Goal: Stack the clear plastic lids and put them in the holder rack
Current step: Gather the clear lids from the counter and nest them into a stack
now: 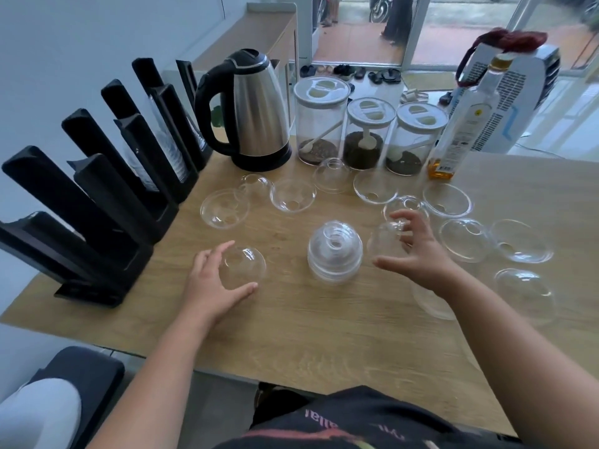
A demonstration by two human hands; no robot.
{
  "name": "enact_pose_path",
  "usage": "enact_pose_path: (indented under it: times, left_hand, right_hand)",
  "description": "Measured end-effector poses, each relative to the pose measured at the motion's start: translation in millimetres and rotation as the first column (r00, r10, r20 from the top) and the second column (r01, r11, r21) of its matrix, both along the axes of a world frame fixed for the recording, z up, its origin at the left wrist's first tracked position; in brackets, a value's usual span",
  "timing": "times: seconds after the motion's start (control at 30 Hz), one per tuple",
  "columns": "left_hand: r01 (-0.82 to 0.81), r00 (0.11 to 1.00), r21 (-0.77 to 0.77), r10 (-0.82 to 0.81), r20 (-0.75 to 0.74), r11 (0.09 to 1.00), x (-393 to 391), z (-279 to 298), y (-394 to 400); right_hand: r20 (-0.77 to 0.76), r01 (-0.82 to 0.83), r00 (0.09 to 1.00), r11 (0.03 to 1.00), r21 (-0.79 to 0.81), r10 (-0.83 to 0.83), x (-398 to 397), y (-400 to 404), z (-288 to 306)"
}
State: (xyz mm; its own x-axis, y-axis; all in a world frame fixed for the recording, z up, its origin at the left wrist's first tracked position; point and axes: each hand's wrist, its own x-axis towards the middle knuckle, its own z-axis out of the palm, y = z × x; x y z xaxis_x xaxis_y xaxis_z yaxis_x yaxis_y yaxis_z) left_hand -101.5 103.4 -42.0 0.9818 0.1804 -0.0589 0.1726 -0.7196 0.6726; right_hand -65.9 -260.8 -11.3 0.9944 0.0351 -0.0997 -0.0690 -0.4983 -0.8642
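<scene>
A small stack of clear dome lids (334, 256) stands dome-up in the middle of the wooden table (324, 335). My left hand (210, 283) wraps around one clear dome lid (243, 267) just left of the stack. My right hand (418, 251) grips another clear dome lid (385, 241) just right of the stack, fingers spread over its top. Several more loose lids lie around, some dome-up, some upside down (293, 196). The black holder rack (107, 176) with slanted slots stands along the table's left edge.
A steel electric kettle (256, 111) stands at the back, with three lidded jars (369, 134) and a bottle (466, 124) to its right. More lids lie at the right (522, 246). A cushioned seat (77, 377) is below the table's near left edge.
</scene>
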Motion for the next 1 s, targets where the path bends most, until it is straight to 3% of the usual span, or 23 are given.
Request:
enact_pose_path:
  times: [0.2, 0.4, 0.6, 0.73, 1.0]
  left_hand:
    - [0.22, 0.966, -0.289, -0.166, 0.197, 0.932, 14, 31, -55]
    - [0.391, 0.915, -0.22, -0.353, 0.194, 0.894, 40, 37, -115]
    - [0.388, 0.919, -0.157, -0.37, 0.135, 0.908, 47, 19, -126]
    - [0.38, 0.924, -0.141, -0.368, 0.103, 0.914, 47, 15, -129]
    - [0.385, 0.923, -0.189, -0.382, 0.054, 0.903, 41, 21, -120]
  right_hand:
    - [0.04, 0.122, 0.989, 0.951, 0.284, -0.139, -9, -7, 1]
    - [0.069, 0.175, 0.972, 0.884, 0.434, -0.226, -10, -3, 15]
    - [0.146, 0.125, 0.971, 0.922, 0.365, -0.189, -8, 11, 20]
    - [0.163, 0.027, 0.984, 0.958, 0.286, -0.076, -6, 27, 20]
    - [0.075, -0.087, 0.994, 0.987, 0.134, 0.078, 6, 54, -5]
